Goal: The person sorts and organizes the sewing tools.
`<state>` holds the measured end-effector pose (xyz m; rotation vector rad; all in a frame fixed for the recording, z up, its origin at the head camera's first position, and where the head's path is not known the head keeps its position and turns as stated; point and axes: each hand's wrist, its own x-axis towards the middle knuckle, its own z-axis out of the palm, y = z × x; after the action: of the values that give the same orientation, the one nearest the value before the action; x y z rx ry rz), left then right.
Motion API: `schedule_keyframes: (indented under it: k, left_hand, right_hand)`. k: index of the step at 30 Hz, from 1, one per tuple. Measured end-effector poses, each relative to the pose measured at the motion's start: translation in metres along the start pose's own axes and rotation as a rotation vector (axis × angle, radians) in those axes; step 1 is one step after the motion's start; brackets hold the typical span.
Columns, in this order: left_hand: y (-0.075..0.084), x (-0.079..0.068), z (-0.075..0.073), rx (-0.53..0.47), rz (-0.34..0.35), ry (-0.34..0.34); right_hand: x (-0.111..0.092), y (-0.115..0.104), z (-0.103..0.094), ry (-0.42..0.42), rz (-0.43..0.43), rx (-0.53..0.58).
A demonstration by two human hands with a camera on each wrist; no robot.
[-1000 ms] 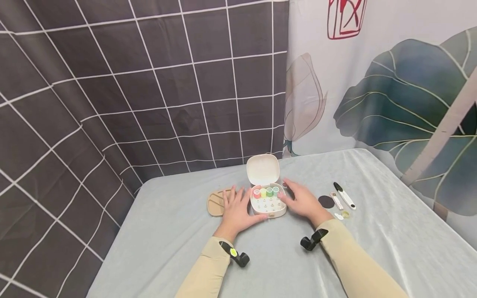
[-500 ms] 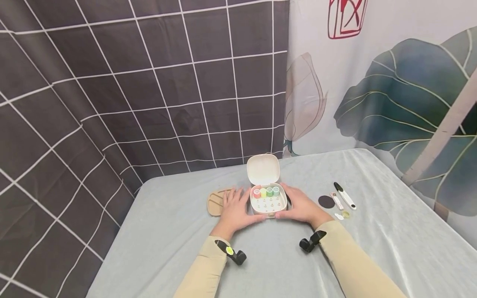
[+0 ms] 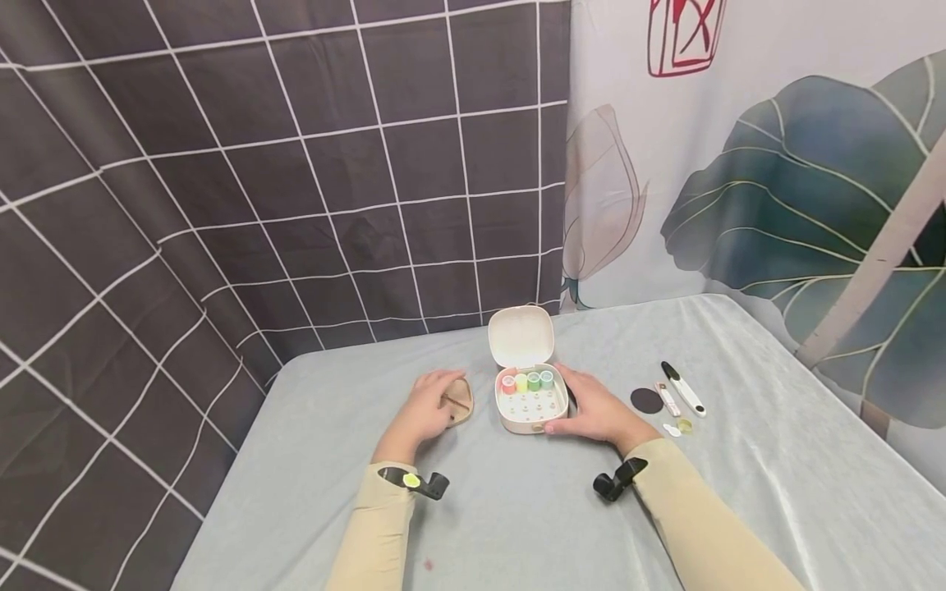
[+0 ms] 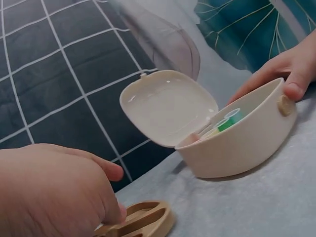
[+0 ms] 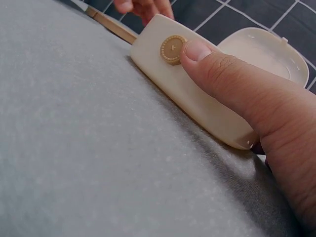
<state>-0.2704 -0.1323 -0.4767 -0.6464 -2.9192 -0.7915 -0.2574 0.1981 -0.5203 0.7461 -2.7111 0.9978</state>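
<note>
A cream sewing box (image 3: 523,428) stands on the cloth with its lid (image 3: 521,336) raised. Along the back of its inside is a row of several coloured thread spools (image 3: 534,381), with small pegs in front. My right hand (image 3: 594,410) grips the box's right side, thumb on the front beside the tan button clasp (image 5: 173,49). To the left, my left hand (image 3: 424,406) is over a tan divided tray (image 3: 460,397) and covers much of it. In the left wrist view, its thumb and forefinger are apart above the tray (image 4: 160,217); the other fingers are hidden.
Right of the box lie a black disc (image 3: 646,400), a small pale packet (image 3: 668,399) and black-and-white thread snips (image 3: 683,388). Near them are a white piece (image 3: 672,429) and a yellowish ring (image 3: 686,425). Grey cloth (image 3: 517,525) covers the table; a dark grid curtain (image 3: 332,205) hangs behind.
My left hand has left the box's left side and moved left onto the tan tray. My right hand slid its thumb to the box front and has stayed there.
</note>
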Motion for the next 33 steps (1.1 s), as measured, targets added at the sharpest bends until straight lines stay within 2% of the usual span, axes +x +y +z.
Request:
schedule_keyframes:
  k: [8, 16, 23, 30, 33]
  left_hand:
    - [-0.002, -0.003, -0.002, 0.076, -0.013, -0.066]
    - [-0.007, -0.004, 0.007, 0.110, -0.023, -0.053]
    - [-0.012, -0.004, 0.008, 0.107, 0.018, -0.038]
    - [-0.008, -0.004, 0.004, 0.107, 0.076, -0.065]
    - [-0.005, -0.005, 0.003, 0.111, 0.095, -0.055]
  right_hand:
    - [-0.001, 0.000, 0.000, -0.008, 0.013, 0.004]
    - [-0.001, 0.002, 0.001, -0.010, 0.012, -0.002]
    - [0.000, 0.001, 0.001, -0.010, 0.010, -0.002]
    - [0.000, 0.001, 0.000, -0.004, 0.003, 0.007]
    - [0.000, 0.001, 0.001, -0.004, 0.000, 0.003]
